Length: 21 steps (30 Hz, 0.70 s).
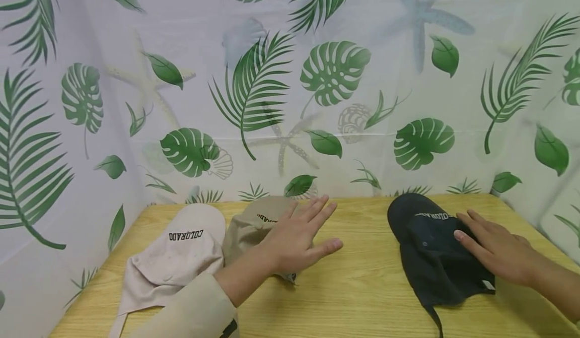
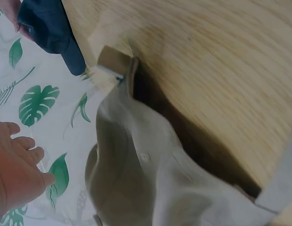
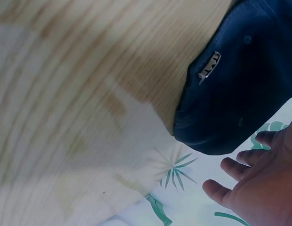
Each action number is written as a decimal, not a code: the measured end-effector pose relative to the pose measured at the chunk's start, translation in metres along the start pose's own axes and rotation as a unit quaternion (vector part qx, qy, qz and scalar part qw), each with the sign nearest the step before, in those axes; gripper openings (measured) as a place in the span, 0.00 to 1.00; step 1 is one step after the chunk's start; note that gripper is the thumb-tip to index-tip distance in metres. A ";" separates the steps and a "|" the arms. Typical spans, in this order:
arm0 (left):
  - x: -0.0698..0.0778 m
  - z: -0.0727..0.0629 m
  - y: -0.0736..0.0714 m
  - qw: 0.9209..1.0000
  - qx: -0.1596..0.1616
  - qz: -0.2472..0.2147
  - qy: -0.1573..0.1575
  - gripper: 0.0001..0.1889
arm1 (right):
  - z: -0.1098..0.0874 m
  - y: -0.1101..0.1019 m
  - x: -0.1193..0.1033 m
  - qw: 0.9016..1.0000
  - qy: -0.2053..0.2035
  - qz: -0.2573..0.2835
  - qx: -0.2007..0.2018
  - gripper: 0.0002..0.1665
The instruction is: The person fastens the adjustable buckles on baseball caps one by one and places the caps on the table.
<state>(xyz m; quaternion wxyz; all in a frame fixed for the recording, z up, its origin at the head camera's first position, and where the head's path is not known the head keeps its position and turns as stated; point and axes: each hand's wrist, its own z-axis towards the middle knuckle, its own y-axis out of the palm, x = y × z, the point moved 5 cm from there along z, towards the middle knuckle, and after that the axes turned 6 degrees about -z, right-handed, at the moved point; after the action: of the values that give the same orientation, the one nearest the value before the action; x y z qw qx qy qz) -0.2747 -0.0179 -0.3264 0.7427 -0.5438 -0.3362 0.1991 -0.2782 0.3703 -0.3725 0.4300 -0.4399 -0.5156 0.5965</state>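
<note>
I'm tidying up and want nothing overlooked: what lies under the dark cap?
The wooden table shows beside the dark cap; anything directly beneath is covered by the cap, so I cannot tell. The right hand blocks part of the cap's edge in the head view.

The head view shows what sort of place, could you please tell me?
Probably an indoor, screened work area: leaf-printed sheeting stands behind and beside a wood-grain table holding a pale cap, a tan cap and a dark cap.
</note>
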 end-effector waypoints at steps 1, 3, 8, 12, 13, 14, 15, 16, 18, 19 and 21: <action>0.002 0.002 0.002 1.000 -0.001 0.000 0.001 0.40 | 0.000 0.000 -0.001 1.000 0.001 0.000 -0.002 0.40; 0.006 0.006 0.005 1.000 -0.002 -0.001 0.003 0.40 | 0.000 0.001 -0.002 1.000 0.002 -0.001 -0.005 0.40; 0.016 0.016 0.018 1.000 -0.010 0.006 0.008 0.39 | 0.000 0.002 -0.003 1.000 0.008 -0.006 -0.009 0.40; 0.025 0.024 0.028 1.000 -0.023 0.005 0.009 0.40 | 0.000 0.003 -0.001 1.000 0.011 -0.008 -0.013 0.40; 0.027 0.026 0.031 1.000 -0.025 0.006 0.009 0.40 | 0.000 0.003 -0.001 1.000 0.011 -0.009 -0.014 0.40; 0.029 0.028 0.033 1.000 -0.027 0.005 0.010 0.40 | 0.001 0.004 -0.001 1.000 0.012 -0.009 -0.014 0.40; 0.031 0.031 0.035 1.000 -0.028 0.005 0.011 0.40 | 0.001 0.004 -0.001 1.000 0.010 -0.009 -0.014 0.40; 0.032 0.034 0.037 0.999 -0.031 0.003 0.011 0.40 | 0.001 0.005 -0.002 1.000 0.009 -0.009 -0.014 0.40; 0.037 0.039 0.041 0.999 -0.036 0.006 0.013 0.40 | 0.001 0.006 -0.002 1.000 0.009 -0.009 -0.013 0.40; 0.039 0.042 0.043 0.999 -0.040 0.005 0.013 0.40 | 0.001 0.006 -0.002 1.000 0.010 -0.009 -0.013 0.40; 0.045 0.046 0.049 0.999 -0.047 0.004 0.017 0.40 | 0.001 0.007 -0.003 1.000 0.010 -0.010 -0.011 0.39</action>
<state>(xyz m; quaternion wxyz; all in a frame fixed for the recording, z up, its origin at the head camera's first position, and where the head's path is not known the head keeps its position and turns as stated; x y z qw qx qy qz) -0.2731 0.0593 -0.3509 0.7209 -0.5828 -0.3305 0.1770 -0.2791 0.3669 -0.3789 0.4358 -0.4454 -0.5221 0.5824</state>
